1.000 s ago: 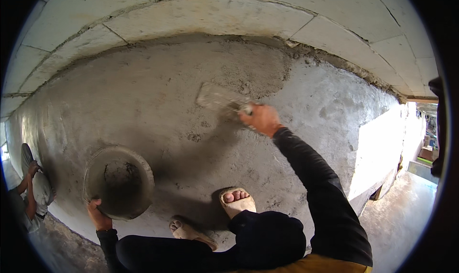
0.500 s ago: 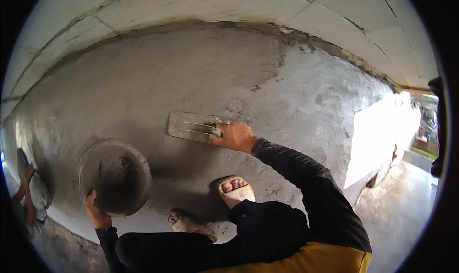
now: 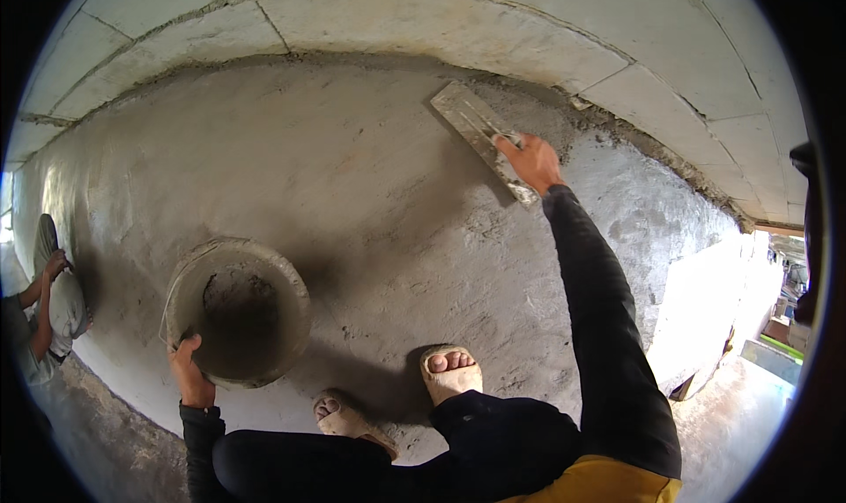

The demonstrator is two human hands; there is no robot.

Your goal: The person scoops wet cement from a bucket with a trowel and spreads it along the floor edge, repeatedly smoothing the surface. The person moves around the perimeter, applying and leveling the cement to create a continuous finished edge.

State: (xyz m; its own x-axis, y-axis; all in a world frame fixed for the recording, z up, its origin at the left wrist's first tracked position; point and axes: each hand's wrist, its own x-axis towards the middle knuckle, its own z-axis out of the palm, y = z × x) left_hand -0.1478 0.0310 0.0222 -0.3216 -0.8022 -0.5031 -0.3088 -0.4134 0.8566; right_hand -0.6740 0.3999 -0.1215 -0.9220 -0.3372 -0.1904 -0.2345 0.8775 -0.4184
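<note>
My left hand (image 3: 192,378) is closed on the rim of a round bucket (image 3: 293,305), thumb over the near left edge. Dark grey mortar (image 3: 236,296) lies inside the bucket, partly in shadow. With the right arm stretched forward, my right hand (image 3: 536,163) grips the handle of a rectangular plastering trowel (image 3: 465,115). The trowel's blade is tilted to the left, apparently flat against the grey mortar surface (image 3: 352,150), close to its far edge. How far the right fingers wrap round the handle is partly hidden.
Pale block masonry (image 3: 423,18) borders the mortar surface along the far side. My sandalled feet (image 3: 454,375) are at the near middle. Another person (image 3: 44,318) sits at the far left, hands together. A bright white patch (image 3: 692,300) and stored items are at the right.
My right hand has moved the trowel forward and to the right, turning its blade toward the far edge. The left hand still holds the bucket, which appears slightly further right in view.
</note>
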